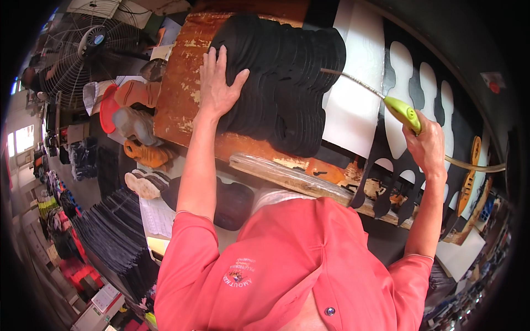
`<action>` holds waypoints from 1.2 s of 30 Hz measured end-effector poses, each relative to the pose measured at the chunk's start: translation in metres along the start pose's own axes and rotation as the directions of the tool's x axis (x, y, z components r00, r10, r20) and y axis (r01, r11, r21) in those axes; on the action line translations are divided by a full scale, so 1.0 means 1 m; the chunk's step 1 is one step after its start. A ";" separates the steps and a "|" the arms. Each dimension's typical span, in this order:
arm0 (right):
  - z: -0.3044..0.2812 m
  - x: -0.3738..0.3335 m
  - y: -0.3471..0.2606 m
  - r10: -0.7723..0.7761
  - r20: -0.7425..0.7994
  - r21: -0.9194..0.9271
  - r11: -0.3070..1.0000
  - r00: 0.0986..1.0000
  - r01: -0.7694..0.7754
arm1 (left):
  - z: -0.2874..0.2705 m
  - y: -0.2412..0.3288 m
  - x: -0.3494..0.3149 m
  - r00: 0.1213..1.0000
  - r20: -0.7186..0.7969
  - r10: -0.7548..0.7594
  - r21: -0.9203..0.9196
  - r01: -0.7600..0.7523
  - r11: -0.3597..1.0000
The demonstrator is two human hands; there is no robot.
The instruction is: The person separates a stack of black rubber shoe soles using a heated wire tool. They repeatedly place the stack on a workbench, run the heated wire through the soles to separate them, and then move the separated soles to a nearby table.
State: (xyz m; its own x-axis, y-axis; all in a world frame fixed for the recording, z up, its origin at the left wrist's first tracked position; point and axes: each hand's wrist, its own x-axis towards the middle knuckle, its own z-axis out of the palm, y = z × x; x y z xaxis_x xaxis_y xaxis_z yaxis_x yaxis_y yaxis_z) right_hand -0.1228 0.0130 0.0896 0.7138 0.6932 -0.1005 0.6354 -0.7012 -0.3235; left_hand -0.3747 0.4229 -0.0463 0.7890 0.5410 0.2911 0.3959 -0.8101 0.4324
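A bank of black sole-shaped pieces (265, 83), stacked and fanned in overlapping rows, lies on a worn brown board (182, 71). Against its left edge rests my left hand (219, 85), fingers spread and thumb apart, gripping nothing. My right hand (428, 143) is wrapped round the green handle of an air blow gun (402, 113). The gun's long thin metal nozzle points left, its tip at the right side of the black pieces. From behind my right hand a hose (475, 166) runs off to the right.
A white sheet (353, 83) and black sheet with sole-shaped cutouts (417, 91) lie right of the stack. A plastic-wrapped bar (287, 175) borders the board's near edge. At far left stands a caged fan (91, 41); orange (146, 154) and grey stacked pieces (132, 124) sit left of the board.
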 end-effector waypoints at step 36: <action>-0.018 0.022 0.036 0.010 0.015 -0.070 0.997 1.000 -0.009 | 0.008 0.009 0.016 0.999 0.041 -0.003 0.053 0.001 0.999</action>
State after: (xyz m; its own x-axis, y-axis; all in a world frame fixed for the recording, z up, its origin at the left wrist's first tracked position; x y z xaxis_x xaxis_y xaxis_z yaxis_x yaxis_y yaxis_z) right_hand -0.0790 0.0003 0.0928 0.7155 0.6886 -0.1173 0.6483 -0.7172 -0.2558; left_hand -0.3548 0.4230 -0.0445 0.8061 0.5342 0.2548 0.4213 -0.8202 0.3870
